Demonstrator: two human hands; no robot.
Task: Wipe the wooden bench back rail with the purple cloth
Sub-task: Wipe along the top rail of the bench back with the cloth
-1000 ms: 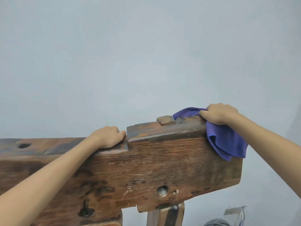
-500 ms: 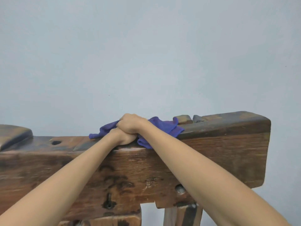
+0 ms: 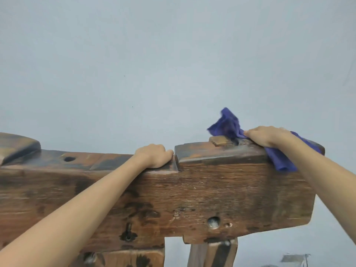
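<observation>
A thick, dark-stained wooden back rail runs across the view, with a raised block at its right end and a small wooden peg on top. My right hand grips the purple cloth on top of that raised block, just right of the peg. One end of the cloth flares up above the rail; the other end hangs over the front face at the right. My left hand rests with fingers curled over the rail's top edge, against the step of the raised block.
A plain pale grey wall stands right behind the rail. A wooden upright post shows below the rail at the right. Another raised block sits at the rail's far left. A round hole marks the top face.
My right hand has swept the cloth from beside my left hand rightward along the rail top to the raised end block. My left hand has stayed on the rail.
</observation>
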